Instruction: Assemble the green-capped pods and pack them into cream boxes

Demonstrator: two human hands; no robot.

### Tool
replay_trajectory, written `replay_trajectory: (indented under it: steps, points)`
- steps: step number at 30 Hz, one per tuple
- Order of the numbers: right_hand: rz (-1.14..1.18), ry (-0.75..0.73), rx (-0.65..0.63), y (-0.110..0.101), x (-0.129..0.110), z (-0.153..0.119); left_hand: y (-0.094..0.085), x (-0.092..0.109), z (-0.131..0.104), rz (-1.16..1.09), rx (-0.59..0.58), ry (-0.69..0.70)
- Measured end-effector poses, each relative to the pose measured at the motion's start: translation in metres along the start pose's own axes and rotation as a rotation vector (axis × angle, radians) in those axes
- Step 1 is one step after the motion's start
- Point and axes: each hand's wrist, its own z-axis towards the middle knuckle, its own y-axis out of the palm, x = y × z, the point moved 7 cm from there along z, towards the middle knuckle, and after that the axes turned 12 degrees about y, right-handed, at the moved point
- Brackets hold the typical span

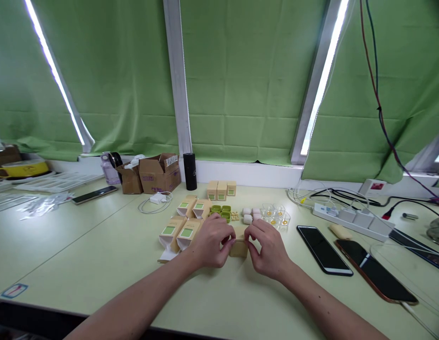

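Observation:
A small kraft-paper box (238,249) stands on the table between my hands. My left hand (214,241) pinches its upper left edge with thumb and fingertips. On the opposite side, the fingers of my right hand (269,248) are closed on the upper right edge. Left of the box lie several kraft boxes (187,233) with green labels and flaps standing out. Just beyond my hands are olive-green square cups (225,209), small yellowish pieces (234,216), pale pink and white rounded blocks (247,219) and clear square cups (279,208) with gold-coloured bits inside.
Three labelled kraft boxes (222,191) stand farther back, beside a black cylinder (190,172) and an opened brown carton (159,174). To the right lie a dark phone (324,250), another phone (375,271) on a cable, and a white power strip (354,222).

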Motion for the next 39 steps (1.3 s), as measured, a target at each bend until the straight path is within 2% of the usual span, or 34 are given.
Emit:
replay_trajectory:
  steps: [6,13,15,19,24,26,31,33,39]
  points:
    - [-0.016,0.014,-0.054,0.005,0.003,0.001,0.003,0.002,0.0,0.003,0.001,0.036]
    - [-0.029,0.024,-0.094,0.006,0.004,0.002,0.002,0.001,0.0,0.016,0.028,0.008]
    - [-0.027,0.046,-0.109,0.005,0.006,0.003,0.0,-0.003,-0.001,0.032,0.058,-0.036]
    - [-0.03,0.074,-0.11,0.0,0.011,0.005,0.0,-0.018,-0.003,0.095,0.109,-0.212]
    - [-0.054,0.064,-0.117,-0.002,0.017,0.008,0.006,-0.027,-0.006,0.177,0.043,-0.342]
    - [-0.071,0.096,-0.11,0.001,0.023,0.008,0.006,-0.027,-0.006,0.185,0.015,-0.356]
    - [-0.111,0.312,-0.046,0.006,0.047,0.011,0.005,-0.024,-0.004,0.217,-0.04,-0.367]
    - [-0.09,0.346,-0.043,0.005,0.049,0.011,0.004,-0.025,-0.004,0.242,-0.038,-0.387]
    - [0.0,0.178,-0.064,-0.002,0.029,0.008,0.004,-0.027,-0.006,0.265,-0.04,-0.423]
